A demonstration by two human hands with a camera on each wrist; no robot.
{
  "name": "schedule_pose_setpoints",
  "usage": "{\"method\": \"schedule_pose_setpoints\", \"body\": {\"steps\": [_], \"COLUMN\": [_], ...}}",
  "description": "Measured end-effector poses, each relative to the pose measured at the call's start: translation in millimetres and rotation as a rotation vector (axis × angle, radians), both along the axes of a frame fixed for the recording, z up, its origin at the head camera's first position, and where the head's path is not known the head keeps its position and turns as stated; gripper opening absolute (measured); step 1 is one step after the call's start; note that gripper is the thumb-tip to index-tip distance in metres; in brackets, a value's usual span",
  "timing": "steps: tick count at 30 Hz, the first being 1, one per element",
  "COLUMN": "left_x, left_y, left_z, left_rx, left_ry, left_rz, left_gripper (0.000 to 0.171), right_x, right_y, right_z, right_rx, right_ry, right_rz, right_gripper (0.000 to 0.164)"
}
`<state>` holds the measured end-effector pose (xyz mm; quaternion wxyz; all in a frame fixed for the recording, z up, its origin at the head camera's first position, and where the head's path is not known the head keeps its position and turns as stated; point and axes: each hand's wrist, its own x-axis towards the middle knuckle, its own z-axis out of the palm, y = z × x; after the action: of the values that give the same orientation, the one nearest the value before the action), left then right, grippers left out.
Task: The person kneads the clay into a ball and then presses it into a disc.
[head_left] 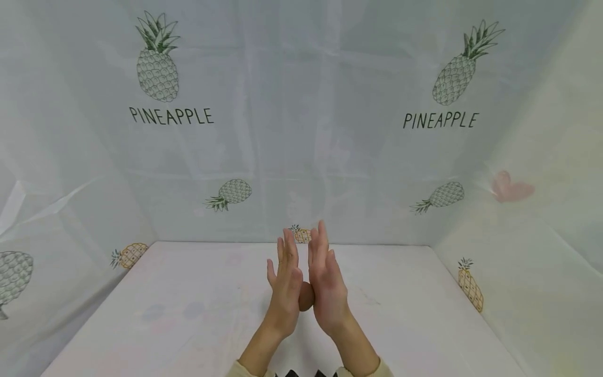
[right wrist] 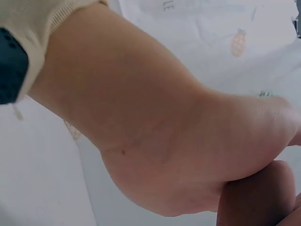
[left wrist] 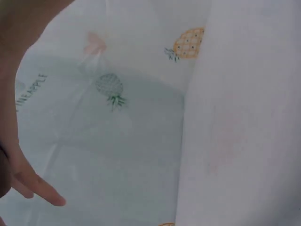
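Between my two palms sits a small, smooth brown ball (head_left: 306, 296), which looks like modelling clay. My left hand (head_left: 285, 294) presses it from the left, with fingers straight and pointing up and away. From the other side the right hand (head_left: 328, 294) presses with straight fingers, its palm facing the left one. In the right wrist view the ball (right wrist: 256, 200) bulges out below the right palm (right wrist: 188, 160), partly hidden by it. Only the edge of the left hand (left wrist: 11, 127) and some outstretched fingers show in the left wrist view.
Beneath the hands lies a pale table (head_left: 198, 335) with faint coloured blotches. Whitish sheeting (head_left: 301, 131) printed with pineapples hangs behind it and along both sides. Light sleeves (head_left: 367, 369) cover the forearms at the bottom edge.
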<state>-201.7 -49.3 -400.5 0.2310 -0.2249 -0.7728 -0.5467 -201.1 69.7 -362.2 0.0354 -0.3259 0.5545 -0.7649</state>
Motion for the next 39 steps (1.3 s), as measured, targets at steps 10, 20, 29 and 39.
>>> {"method": "schedule_pose_setpoints", "body": {"steps": [10,20,29,39], "left_x": [19.7,31.1,26.7,8.9], "left_y": [6.9,2.0,-13.1,-12.5], "left_z": [10.2,26.9,33.9,16.4], "left_rx": [0.178,0.354,0.361,0.193], "left_ry": [-0.078,-0.116,-0.062,-0.069], "left_rz": [-0.247,-0.432,-0.34,-0.191], "left_gripper": [0.057,0.061,0.061,0.064], "right_x": [-11.6,-18.7,-9.0,6.5], "right_y": [2.1,0.0,-15.2,-17.9], "right_z": [-7.5,-16.7,-25.3,-13.0], "right_rx": [0.0,0.029,0.171,0.15], "right_ry": [-0.008,0.063,0.116,0.169], "right_rz": [-0.06,-0.125,-0.076,-0.128], "right_gripper": [0.058,0.059,0.056,0.058]}}
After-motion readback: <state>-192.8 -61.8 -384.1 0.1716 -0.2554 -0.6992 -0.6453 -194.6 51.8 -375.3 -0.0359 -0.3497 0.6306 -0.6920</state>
